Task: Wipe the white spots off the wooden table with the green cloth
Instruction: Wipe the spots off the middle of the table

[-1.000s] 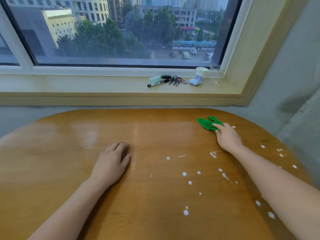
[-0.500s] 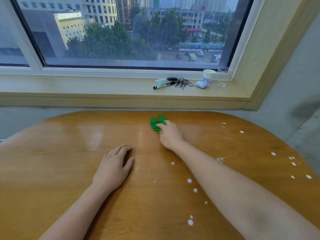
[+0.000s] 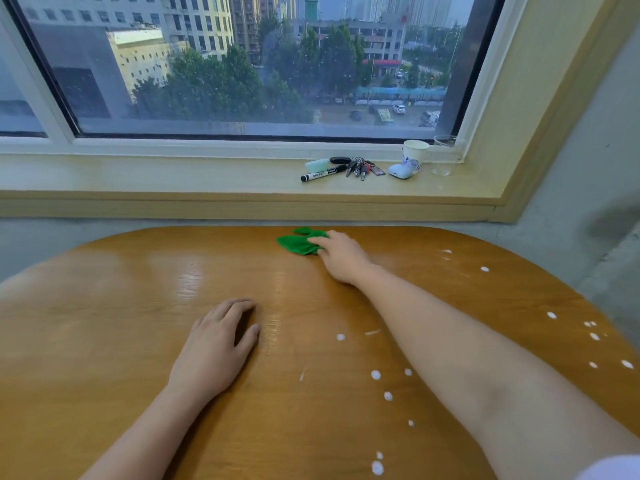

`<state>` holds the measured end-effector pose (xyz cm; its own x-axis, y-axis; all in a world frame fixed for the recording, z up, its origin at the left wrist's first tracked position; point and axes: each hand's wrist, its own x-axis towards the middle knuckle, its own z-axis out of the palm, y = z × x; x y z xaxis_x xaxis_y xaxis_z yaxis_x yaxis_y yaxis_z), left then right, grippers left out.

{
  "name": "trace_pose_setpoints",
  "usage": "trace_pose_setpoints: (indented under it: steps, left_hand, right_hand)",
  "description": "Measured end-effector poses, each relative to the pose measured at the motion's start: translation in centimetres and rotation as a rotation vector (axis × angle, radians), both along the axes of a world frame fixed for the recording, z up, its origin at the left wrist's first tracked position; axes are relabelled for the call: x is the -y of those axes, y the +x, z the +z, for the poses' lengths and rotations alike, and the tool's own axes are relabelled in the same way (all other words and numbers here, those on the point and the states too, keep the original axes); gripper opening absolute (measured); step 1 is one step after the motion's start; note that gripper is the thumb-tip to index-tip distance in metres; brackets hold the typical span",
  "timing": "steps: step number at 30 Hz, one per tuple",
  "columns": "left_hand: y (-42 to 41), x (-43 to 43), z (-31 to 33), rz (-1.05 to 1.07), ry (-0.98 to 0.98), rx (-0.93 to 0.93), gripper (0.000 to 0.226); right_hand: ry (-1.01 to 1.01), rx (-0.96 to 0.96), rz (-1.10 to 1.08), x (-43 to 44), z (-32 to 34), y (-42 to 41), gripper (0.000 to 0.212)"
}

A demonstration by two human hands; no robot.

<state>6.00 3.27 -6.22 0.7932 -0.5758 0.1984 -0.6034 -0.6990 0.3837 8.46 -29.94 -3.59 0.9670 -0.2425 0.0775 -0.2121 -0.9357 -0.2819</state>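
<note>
Cloth [image 3: 297, 244]: lies crumpled by the table's [image 3: 104, 323] far edge, pressed down under the right hand's [image 3: 341, 258] straight, close-set fingers. Left hand [image 3: 214, 351]: rests palm-down mid-table, fingers together and slightly bent, thumb apart. White spots [image 3: 375, 375]: dot the wood toward the near edge and along the right side.

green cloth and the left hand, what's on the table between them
Nothing: in the head view only bare glossy wooden table lies between the crumpled green cloth and the left hand.
</note>
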Motion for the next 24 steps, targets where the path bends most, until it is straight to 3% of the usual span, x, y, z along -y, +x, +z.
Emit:
trace_pose_setpoints:
  steps: [9, 14, 19, 24]
  left_hand:
    - [0.1, 0.0, -0.1, -0.007, 0.007, -0.002, 0.049]
    - [0.0, 0.1, 0.1, -0.003, 0.023, 0.001, 0.049]
    - [-0.2, 0.2, 0.4, 0.002, 0.030, -0.005, 0.049]
    - [-0.5, 0.2, 0.7, 0.001, 0.020, -0.006, 0.045]
  right_hand:
    - [-0.104, -0.006, -0.521, 18.0, -1.0, -9.0, 0.047]
    - [-0.067, 0.047, -0.782, 23.2, -1.6, -15.5, 0.049]
    - [-0.081, 0.044, -0.757, 21.5, -1.8, -16.7, 0.050]
    - [-0.035, 0.027, -0.536, 13.7, -0.5, -14.5, 0.050]
